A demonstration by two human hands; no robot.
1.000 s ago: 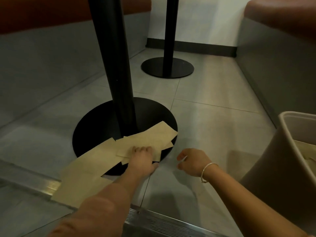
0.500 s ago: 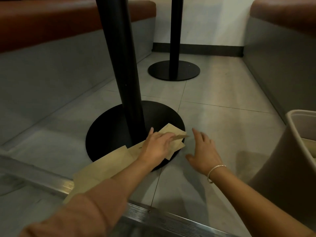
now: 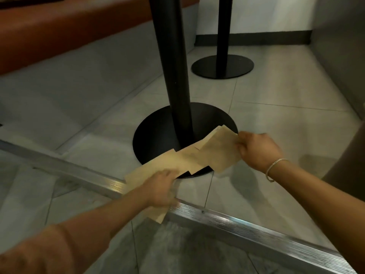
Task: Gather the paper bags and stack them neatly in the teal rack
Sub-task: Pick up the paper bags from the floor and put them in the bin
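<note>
While the paper bags [image 3: 197, 157] are still lying spread over the black table base [image 3: 158, 135] and the floor, the right hand [image 3: 258, 151] is pinching their far end, the left hand [image 3: 160, 186] is gripping the near end, and stacking is remaining.

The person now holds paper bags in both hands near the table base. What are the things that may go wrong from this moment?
1. The paper bags lie fanned out, not squared. The right hand pinches only one end, so loose ones may slip out when lifted.
2. The left hand holds bags lying over the metal floor strip; dragging them could catch or crease them on it.
3. Pulling the two ends apart could tear a bag.
</note>
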